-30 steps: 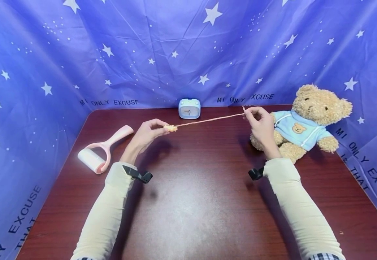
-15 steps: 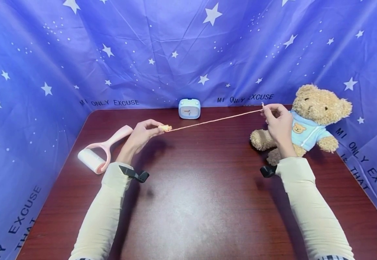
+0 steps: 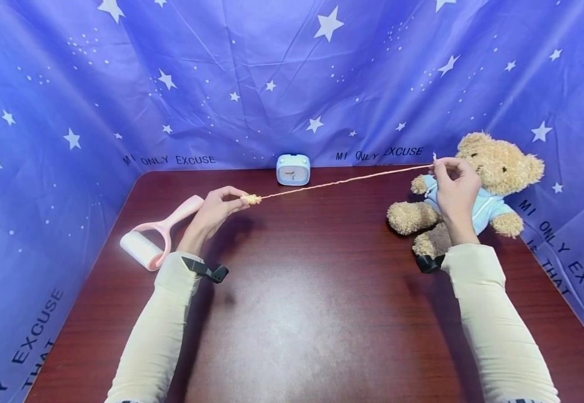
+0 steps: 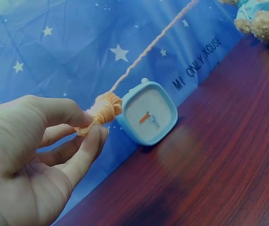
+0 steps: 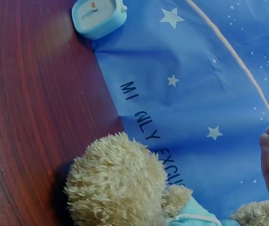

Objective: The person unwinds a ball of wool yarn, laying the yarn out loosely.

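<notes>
the left hand (image 3: 212,211) pinches a small bundle of yarn (image 4: 105,108), thumb and fingertips brought together on it. from it a strand (image 3: 339,183) runs nearly straight, above the desk (image 3: 292,313), to the right hand (image 3: 457,193), whose thumb and fingers nip the far end, a short tail poking up. that hand hides part of the teddy bear (image 3: 505,165) from me. a blue clock (image 3: 293,169) stands at the desk's back edge, and a lint roller (image 3: 142,250) lies beside the left arm.
</notes>
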Tool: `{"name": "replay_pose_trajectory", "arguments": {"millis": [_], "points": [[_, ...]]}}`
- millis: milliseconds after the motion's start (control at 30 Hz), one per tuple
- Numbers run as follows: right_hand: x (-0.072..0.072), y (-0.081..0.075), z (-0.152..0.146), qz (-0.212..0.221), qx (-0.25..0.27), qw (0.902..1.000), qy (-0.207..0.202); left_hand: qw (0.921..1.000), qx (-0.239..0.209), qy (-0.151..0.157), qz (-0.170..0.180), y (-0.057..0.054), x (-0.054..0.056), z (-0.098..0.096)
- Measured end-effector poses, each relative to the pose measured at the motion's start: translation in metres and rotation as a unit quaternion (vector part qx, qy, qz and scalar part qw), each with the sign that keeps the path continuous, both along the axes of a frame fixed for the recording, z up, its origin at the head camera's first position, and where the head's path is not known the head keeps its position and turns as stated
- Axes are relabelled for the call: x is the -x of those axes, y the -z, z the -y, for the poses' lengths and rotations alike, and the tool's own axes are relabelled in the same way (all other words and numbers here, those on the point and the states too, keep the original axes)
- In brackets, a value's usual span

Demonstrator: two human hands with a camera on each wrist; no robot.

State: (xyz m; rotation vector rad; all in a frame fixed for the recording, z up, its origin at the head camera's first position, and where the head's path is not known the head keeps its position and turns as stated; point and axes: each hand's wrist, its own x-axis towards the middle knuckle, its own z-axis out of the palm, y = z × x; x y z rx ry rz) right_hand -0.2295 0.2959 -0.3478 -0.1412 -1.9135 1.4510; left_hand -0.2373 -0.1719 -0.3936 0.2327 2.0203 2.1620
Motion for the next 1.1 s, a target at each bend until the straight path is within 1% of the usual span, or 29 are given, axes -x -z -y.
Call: {"name": "replay_pose_trajectory", "arguments": {"millis": [67,100,233,400,500,600,733,867,967,1100], "points": [[0.004,0.004,-0.007,0.001,0.007,0.9999,0.013,1.0000,0.001,-0.003,0.001,0.001,0.001,0.001],[0.004,0.003,-0.009,0.003,0.015,0.9997,0.017,1.0000,0.002,-0.005,0.002,0.001,0.001,0.002],[0.002,-0.002,-0.014,-0.001,0.044,0.9986,0.030,0.9997,0.005,-0.023,0.011,0.001,0.000,0.005],[-0.004,-0.011,-0.015,-0.027,0.063,0.9972,0.032,0.9988,0.006,-0.044,0.020,0.001,0.001,0.009],[-0.008,-0.014,-0.015,-0.037,0.052,0.9974,0.033,0.9984,0.010,-0.050,0.023,0.002,0.003,0.010],[-0.007,-0.011,-0.016,-0.037,0.040,0.9982,0.026,0.9985,0.011,-0.048,0.024,0.003,0.004,0.011],[-0.008,-0.004,-0.012,-0.015,0.018,0.9996,0.014,0.9983,0.008,-0.051,0.028,0.002,0.004,0.010],[-0.019,-0.002,0.005,0.022,-0.008,0.9997,-0.002,0.9981,0.009,-0.053,0.031,0.000,0.003,0.007],[-0.025,0.001,0.019,0.052,-0.020,0.9980,-0.028,0.9985,0.023,-0.046,0.019,-0.003,0.001,0.004],[-0.025,0.019,0.030,0.091,-0.022,0.9932,-0.069,0.9983,0.051,-0.027,-0.009,-0.007,-0.001,-0.002]]}}
